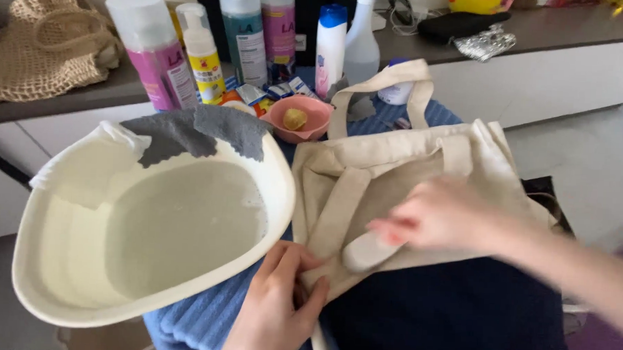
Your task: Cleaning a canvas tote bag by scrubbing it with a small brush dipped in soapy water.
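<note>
A cream canvas tote bag [401, 164] lies flat on a blue ribbed towel [210, 316]. My left hand [276, 301] pinches the bag's lower left corner and holds it down. My right hand [438, 214], blurred by motion, grips a small whitish oval brush or sponge [367, 251] pressed against the bag's fabric. Just left of the bag stands a cream oval wash basin [62, 187] with cloudy water, and a grey cloth [189, 133] hangs over its far rim.
A small pink bowl [300, 118] with a yellowish lump sits behind the bag. Several bottles [244, 34] and small sachets stand on the grey shelf behind, beside a woven net bag [43, 45]. A dark blue cloth [451, 318] lies under the tote, lower right.
</note>
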